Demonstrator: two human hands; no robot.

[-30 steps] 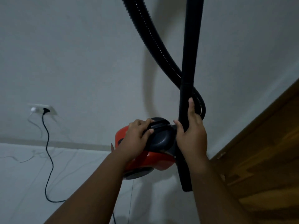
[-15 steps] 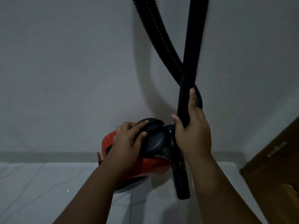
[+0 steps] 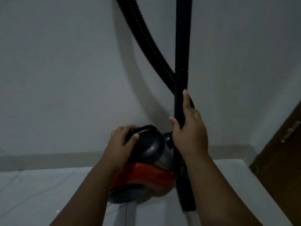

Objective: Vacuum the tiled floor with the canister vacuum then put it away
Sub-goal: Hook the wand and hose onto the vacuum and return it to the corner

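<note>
The vacuum (image 3: 143, 176) is being brought lower and closer to the wall (image 3: 65, 62) than a second ago. The wand (image 3: 181, 46), tilted then, is now being held upright. The socket and cord seen at the left a second ago are no longer being shown, and the door (image 3: 285, 152) is being pushed out to the right edge of the view.

From this it is being judged that the vacuuming is over and the putting away is under way, with the vacuum being set down on the floor (image 3: 48, 193) in the corner by the skirting (image 3: 48, 158). Whether the wheel (image 3: 123, 194) is already touching the tiles cannot be told.

The handle (image 3: 146, 130) is being gripped by the left hand (image 3: 120, 144), its fingers (image 3: 128, 128) clamped over the top and the thumb pressed to the near side. The wand is being held by the right hand (image 3: 190, 136), its fingers (image 3: 186, 98) wrapped round the tube, one lying straight along it.

Being counted:
- one vacuum
- one handle
- one hose (image 3: 143, 38), which is being passed behind the wand
- one wand
- one wheel in view
- one door
- two hands
</note>
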